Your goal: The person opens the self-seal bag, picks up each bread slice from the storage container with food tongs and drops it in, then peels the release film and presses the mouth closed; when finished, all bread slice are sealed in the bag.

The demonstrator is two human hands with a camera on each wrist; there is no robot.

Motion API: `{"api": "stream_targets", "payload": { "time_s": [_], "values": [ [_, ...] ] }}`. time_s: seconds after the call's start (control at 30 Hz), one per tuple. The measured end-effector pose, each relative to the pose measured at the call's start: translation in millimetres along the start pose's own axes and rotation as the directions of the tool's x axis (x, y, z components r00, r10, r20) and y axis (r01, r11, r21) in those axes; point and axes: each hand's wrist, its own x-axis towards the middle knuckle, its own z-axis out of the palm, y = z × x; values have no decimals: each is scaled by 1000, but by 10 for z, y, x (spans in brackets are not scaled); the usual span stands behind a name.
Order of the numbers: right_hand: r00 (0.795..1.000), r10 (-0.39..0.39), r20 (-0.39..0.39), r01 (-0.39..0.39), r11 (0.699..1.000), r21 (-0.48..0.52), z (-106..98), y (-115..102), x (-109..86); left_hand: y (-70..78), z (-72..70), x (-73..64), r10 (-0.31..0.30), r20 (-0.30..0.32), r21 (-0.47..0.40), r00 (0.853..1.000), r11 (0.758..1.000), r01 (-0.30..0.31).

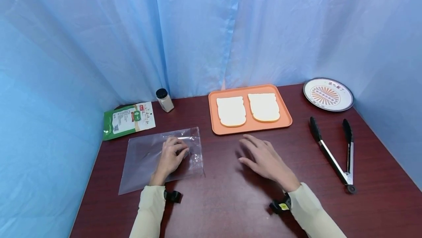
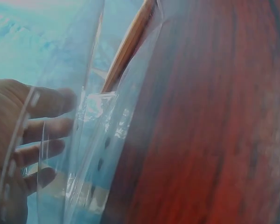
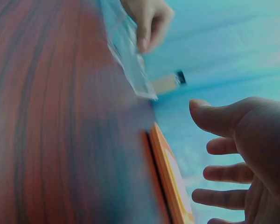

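My left hand [image 1: 170, 155] is over a clear plastic bag [image 1: 141, 157] on the left of the table, thumb and forefinger pinching its film near the right end. In the left wrist view, that film passes in front of the fingers [image 2: 46, 126]. To the right, my right hand [image 1: 263, 159] hovers above the tabletop with nothing in it, its fingers [image 3: 228, 172] loosely spread. Just beyond it lies an orange tray [image 1: 215, 130] bearing two slices of bread, one on the left [image 1: 231, 110] and one on the right [image 1: 263, 107].
A green and white packet [image 1: 128, 119] and a black-capped shaker jar [image 1: 165, 101] stand at the back left. At the right are spread tongs [image 1: 333, 157] and a patterned plate [image 1: 346, 100]. Blue curtains [image 1: 197, 29] border the dark red table [image 1: 224, 205].
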Motion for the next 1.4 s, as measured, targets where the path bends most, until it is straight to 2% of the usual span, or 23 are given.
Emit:
{"api": "stream_targets", "payload": {
  "time_s": [0.27,0.5,0.9,1.0,1.17,1.3,1.4],
  "values": [
    [986,151,-72,-151,988,-4,-180,362,-340,4,-11,-14,-10,1,0,1000,1000,10],
    [964,227,-136,-228,974,7,-293,574,-531,-7,-12,-36,-42,28,5,999,999,42],
    [911,391,-130,-390,920,36,-425,878,-768,-5,-5,-36,-51,28,11,998,999,51],
    [885,450,-117,-448,893,41,-456,967,-830,0,-5,-29,-47,26,9,999,999,47],
    [823,552,-133,-550,834,50,-493,1110,-928,1,-5,-27,-38,22,5,999,999,38],
    [769,619,-159,-617,784,67,-512,1227,-1016,0,-6,-22,-50,34,-6,998,999,50],
    [717,682,-145,-677,731,92,-516,1306,-1082,0,-5,-19,-56,41,-6,998,998,57]
  ]
}}
